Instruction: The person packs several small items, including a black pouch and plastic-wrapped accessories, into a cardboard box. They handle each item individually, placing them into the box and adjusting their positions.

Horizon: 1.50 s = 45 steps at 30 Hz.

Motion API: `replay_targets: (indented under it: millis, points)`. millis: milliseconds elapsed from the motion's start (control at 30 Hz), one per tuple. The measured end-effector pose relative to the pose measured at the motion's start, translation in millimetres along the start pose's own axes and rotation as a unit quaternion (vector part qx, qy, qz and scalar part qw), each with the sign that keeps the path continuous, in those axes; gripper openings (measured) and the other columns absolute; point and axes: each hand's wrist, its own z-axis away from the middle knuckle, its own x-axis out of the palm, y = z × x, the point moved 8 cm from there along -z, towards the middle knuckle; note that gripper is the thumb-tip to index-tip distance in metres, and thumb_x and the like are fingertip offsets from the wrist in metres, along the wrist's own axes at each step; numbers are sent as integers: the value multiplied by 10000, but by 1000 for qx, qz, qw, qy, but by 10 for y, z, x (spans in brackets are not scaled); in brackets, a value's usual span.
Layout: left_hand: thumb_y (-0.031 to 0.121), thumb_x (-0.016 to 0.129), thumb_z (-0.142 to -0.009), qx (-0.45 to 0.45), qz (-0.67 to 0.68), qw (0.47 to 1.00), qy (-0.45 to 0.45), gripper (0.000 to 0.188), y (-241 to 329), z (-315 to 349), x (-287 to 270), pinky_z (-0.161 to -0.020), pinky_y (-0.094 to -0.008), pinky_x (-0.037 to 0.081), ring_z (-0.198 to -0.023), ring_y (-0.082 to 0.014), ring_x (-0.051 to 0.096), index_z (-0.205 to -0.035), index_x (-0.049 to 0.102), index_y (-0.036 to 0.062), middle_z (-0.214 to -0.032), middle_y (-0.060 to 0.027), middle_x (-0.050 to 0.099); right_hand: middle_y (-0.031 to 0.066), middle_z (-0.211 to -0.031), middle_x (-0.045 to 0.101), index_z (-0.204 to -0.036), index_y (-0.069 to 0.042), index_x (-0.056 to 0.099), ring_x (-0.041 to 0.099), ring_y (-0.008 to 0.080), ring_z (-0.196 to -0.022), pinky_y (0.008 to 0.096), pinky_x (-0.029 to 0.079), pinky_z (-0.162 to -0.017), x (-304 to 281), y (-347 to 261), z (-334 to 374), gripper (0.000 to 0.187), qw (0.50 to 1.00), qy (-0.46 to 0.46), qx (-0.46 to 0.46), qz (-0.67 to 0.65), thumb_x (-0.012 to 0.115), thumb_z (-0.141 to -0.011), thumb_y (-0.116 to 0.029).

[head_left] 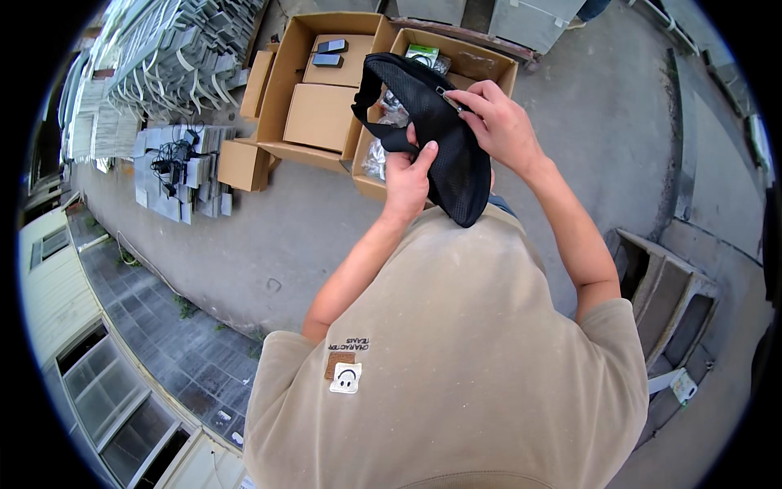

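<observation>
While your left hand [405, 181] grips the lower middle of the black mesh pouch [444, 134], thumb up over the fabric and fingers wrapped behind it, your right hand [494, 122] pinches something small and metallic at the upper edge, most likely the zipper pull [450, 99]. Both hands are closed on the pouch, which hangs in the air in front of your chest, above the near edge of the right-hand cardboard box [456, 65]. Its strap loops up and over toward the left-hand box [326, 81].

By my reading, you are working the zipper, either opening or closing the pouch; the picture does not show which way the pull is travelling, nor whether anything sits inside.

The next move, as I judge it, calls for tension. Keep your left hand firm so the mesh stays taut along the zipper line, then draw the pull steadily with your right finger and thumb. Soft mesh bunches easily and can snag in the teeth, so pull along the track, not away from it.

Below the pouch, the right-hand box holds clear bagged items [379, 155] and a small green-and-white pack [423, 54]. The left-hand one holds a smaller closed carton [320, 116] and two dark flat devices [329, 52].
</observation>
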Motion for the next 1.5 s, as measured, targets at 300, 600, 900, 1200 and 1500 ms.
replay_targets:
  millis: [300, 600, 900, 1200, 1500]
  points:
    - [-1, 568, -960, -13, -31, 999, 31, 384, -196, -44, -179, -975, -263, 442, -1128, -117, 549, -1342, 523, -9, -1269, -61, 603, 103, -976, 626, -980, -55, 669, 637, 284, -896, 393, 519, -784, 299, 110, -10, 213, 992, 9, 46, 117, 715, -777, -95]
    - [-18, 561, -948, -44, -32, 998, 25, 399, -228, -10, -289, -977, -288, 455, -1109, -134, 570, -1344, 513, -1, -1259, -57, 604, 140, -945, 629, -897, -33, 638, 619, 318, -927, 397, 503, -833, 647, 429, -137, 148, 982, -142, 110, -51, 684, -778, -107]
    - [-5, 523, -963, -52, 66, 984, 155, 207, -159, 63, -459, -889, -309, 510, -990, -166, 617, -1161, 585, 7, -1122, -76, 640, 102, -1140, 559, -879, -88, 611, 523, 305, -1130, 476, 383, -1036, 537, 26, -80, 141, 986, -108, -121, -29, 722, -793, -91]
    - [6, 531, -956, -84, 62, 963, 250, 183, -243, 159, -699, -846, -330, 532, -979, -186, 620, -1130, 587, -2, -1102, -96, 639, 71, -1119, 550, -876, -107, 614, 518, 262, -1123, 501, 326, -1106, 446, -465, 489, 207, 973, -111, -200, -14, 759, -729, -93]
    - [442, 478, -997, -244, 10, 970, 7, 487, -157, 303, -463, -814, -289, 522, -942, -199, 669, -1118, 623, -6, -1044, -137, 692, 45, -980, 624, -1003, -19, 547, 581, 139, -917, 269, 465, -847, 544, 370, 66, 53, 943, -162, 84, -278, 556, -972, -62]
